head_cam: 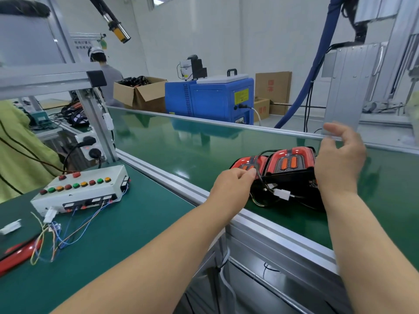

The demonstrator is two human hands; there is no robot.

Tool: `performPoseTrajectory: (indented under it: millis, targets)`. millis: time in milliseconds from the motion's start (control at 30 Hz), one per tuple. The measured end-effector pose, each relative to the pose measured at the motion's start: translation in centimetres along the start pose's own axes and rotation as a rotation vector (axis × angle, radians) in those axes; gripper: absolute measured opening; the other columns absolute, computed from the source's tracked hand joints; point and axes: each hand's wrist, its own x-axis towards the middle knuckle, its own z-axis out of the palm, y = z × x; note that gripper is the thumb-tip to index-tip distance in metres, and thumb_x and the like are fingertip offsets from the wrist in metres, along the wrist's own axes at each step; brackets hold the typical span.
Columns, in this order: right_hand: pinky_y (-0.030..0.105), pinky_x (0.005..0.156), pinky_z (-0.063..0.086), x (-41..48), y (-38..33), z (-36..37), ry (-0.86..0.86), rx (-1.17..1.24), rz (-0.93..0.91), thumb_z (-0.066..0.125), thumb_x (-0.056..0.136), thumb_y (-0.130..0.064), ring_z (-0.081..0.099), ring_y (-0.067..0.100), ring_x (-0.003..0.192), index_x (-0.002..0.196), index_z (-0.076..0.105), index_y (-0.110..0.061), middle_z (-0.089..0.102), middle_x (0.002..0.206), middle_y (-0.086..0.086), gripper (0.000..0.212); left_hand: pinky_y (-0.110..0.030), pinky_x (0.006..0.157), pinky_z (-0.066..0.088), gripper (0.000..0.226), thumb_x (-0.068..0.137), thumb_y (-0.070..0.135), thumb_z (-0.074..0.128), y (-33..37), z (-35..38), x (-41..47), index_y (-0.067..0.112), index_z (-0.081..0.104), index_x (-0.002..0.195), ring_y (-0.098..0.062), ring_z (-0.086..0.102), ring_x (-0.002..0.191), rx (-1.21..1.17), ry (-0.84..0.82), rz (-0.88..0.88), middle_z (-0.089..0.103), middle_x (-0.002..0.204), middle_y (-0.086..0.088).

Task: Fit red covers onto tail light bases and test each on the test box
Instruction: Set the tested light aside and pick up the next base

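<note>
Two tail lights [292,160] side by side on green belt [181,143], well right of test box [77,191], row running away from it. My left hand [233,182] nearer box, grip pinching thin black wires [258,175]. White connector [282,194] loose alongside. Right hand [340,159] at end farthest from box, grip loose, holding nothing. Covers glossy red, rounded. Guessing plug heads boxward.

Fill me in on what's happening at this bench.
A person is working on two tail lights with red covers fitted, side by side on the green conveyor belt. The left hand pinches the wiring over the left tail light. The right hand is at the outer end of the right tail light, fingers loose, holding nothing. Their white connector lies on the belt, not plugged into the test box on the bench to the left.
</note>
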Motion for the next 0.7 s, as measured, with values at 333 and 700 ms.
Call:
performPoseTrajectory:
  millis: [333,700]
  targets:
    - [0.025,0.046,0.039,-6.0,-6.5,3.5,-0.283,0.216,-0.231,0.048,0.097,-0.012,0.048,0.012,0.051,0.094,0.069,-0.028,0.070,0.084,-0.013,0.027,-0.021,0.060,0.048,0.014,0.093,0.018,0.062,-2.7,-5.3,-3.3,0.024,0.070,0.082,-0.001,0.057,0.053,-0.245,0.165,-0.019,0.069,0.063,0.010]
    - [0.018,0.063,0.042,-17.4,-10.3,11.9,-0.801,0.222,-0.205,0.052,0.100,-0.015,0.055,0.005,0.062,0.092,0.070,-0.014,0.058,0.060,-0.014,0.020,-0.024,0.046,0.031,0.049,0.097,0.044,0.053,-4.9,-14.3,-8.6,0.020,0.055,0.055,-0.011,0.038,0.043,-0.087,0.420,0.001,0.047,0.043,0.007]
